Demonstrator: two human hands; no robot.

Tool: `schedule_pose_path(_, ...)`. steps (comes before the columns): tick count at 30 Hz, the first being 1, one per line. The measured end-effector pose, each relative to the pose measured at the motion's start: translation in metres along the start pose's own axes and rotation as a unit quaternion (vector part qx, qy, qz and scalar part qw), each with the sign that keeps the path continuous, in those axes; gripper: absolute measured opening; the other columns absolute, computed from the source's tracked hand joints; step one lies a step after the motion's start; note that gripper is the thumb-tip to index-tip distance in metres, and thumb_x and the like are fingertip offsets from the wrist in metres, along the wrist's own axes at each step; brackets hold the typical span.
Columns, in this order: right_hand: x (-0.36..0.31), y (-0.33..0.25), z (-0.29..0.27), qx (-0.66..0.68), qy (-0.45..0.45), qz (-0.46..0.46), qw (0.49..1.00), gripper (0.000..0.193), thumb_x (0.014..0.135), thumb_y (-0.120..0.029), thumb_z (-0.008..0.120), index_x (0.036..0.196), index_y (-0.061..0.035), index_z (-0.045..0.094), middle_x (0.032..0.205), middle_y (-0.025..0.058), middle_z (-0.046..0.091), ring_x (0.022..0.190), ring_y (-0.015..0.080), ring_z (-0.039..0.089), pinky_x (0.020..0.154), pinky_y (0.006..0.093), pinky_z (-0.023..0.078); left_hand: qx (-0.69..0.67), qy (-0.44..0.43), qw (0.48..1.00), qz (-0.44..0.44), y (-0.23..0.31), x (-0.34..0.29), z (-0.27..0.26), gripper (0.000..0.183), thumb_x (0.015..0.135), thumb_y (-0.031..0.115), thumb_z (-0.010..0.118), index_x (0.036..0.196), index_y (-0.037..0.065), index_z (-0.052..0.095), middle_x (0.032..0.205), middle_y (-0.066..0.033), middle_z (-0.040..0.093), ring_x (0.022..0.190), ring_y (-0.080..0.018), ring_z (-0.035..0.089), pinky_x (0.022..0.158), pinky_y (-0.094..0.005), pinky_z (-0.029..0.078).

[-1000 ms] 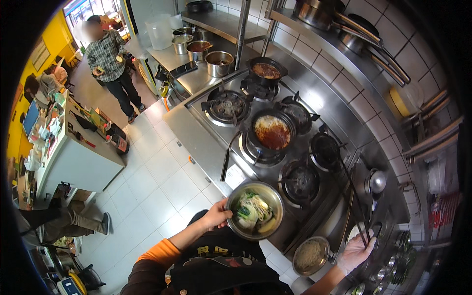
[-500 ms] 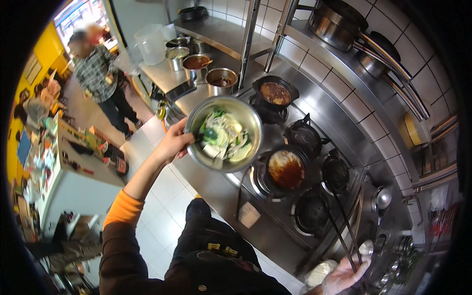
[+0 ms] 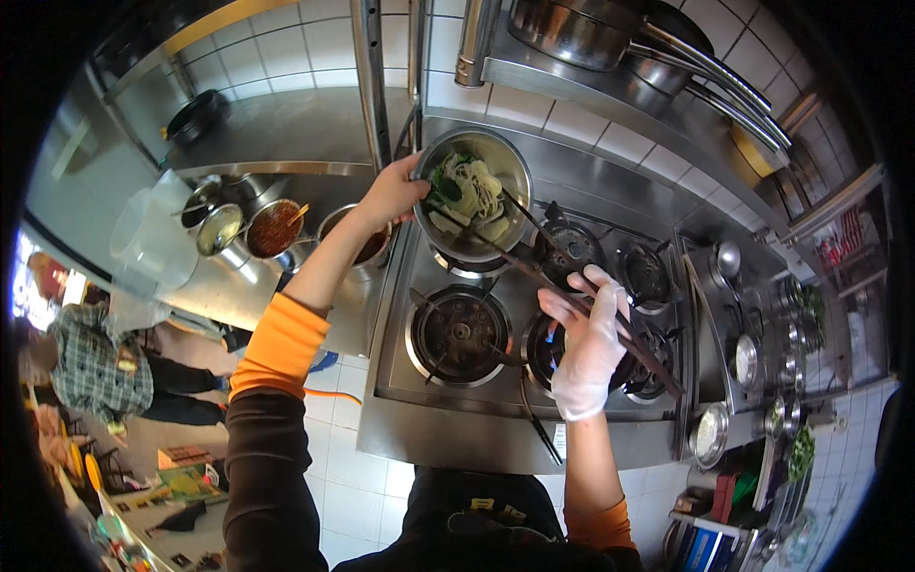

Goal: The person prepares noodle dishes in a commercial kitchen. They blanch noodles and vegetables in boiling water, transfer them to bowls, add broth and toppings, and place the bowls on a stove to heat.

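Note:
My left hand (image 3: 396,196) grips the rim of a metal bowl (image 3: 505,154), tilted above the back left of the stove. Inside the bowl lie sliced pale vegetables and green leaves (image 3: 473,196). In a clear plastic glove, my right hand (image 3: 588,348) is closed on a pair of long dark chopsticks (image 3: 534,272). Their tips reach into the bowl among the vegetables. The bowl hides most of what lies beneath it. A blue flame burns at the burner (image 3: 543,355) beside my gloved hand, which partly covers it.
A bare front-left burner (image 3: 459,330) stands near the stove's edge. Pots of red sauce (image 3: 274,229) and other contents line the left counter, near a clear plastic jug (image 3: 152,238). Saucepans (image 3: 572,33) sit on the upper shelf. A person in a checked shirt (image 3: 100,362) is at far left.
The view has swung toward the stove. The bowl has moved over the back left burner area. My right hand has come up from the lower right, bringing the chopsticks into the bowl.

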State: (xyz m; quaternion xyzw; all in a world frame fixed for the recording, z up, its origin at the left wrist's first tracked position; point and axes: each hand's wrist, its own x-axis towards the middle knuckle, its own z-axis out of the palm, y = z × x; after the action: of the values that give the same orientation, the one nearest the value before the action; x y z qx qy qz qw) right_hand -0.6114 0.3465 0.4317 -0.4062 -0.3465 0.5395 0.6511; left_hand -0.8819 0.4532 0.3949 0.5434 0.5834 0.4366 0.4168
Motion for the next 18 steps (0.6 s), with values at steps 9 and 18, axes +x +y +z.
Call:
schedule_pose_path(9, 0.037, 0.042, -0.001, 0.113, 0.114, -0.015, 0.987, 0.032, 0.095, -0.026, 0.039, 0.097, 0.0043, 0.049, 0.087, 0.0186, 0.055, 0.079, 0.0346, 0.063, 0.074, 0.0366, 0.054, 0.179, -0.072, 0.978, 0.076, -0.005, 0.08, -0.018, 0.059, 0.074, 0.008, 0.048, 0.132, 0.02, 0.042, 0.071, -0.0112, 0.063, 0.049, -0.0175, 0.06, 0.045, -0.0289, 0.05)
schedule_pose_path(18, 0.035, 0.054, -0.001, 0.078, 0.163, 0.009, 0.984, 0.027, 0.092, -0.022, 0.043, 0.094, 0.0032, 0.05, 0.081, 0.0197, 0.06, 0.074, 0.03, 0.064, 0.072, 0.034, 0.053, 0.319, 0.005, 0.898, 0.303, -0.026, 0.097, -0.003, 0.064, 0.073, 0.006, 0.049, 0.134, 0.023, 0.039, 0.062, -0.0146, 0.057, 0.046, -0.025, 0.054, 0.051, -0.0349, 0.047)
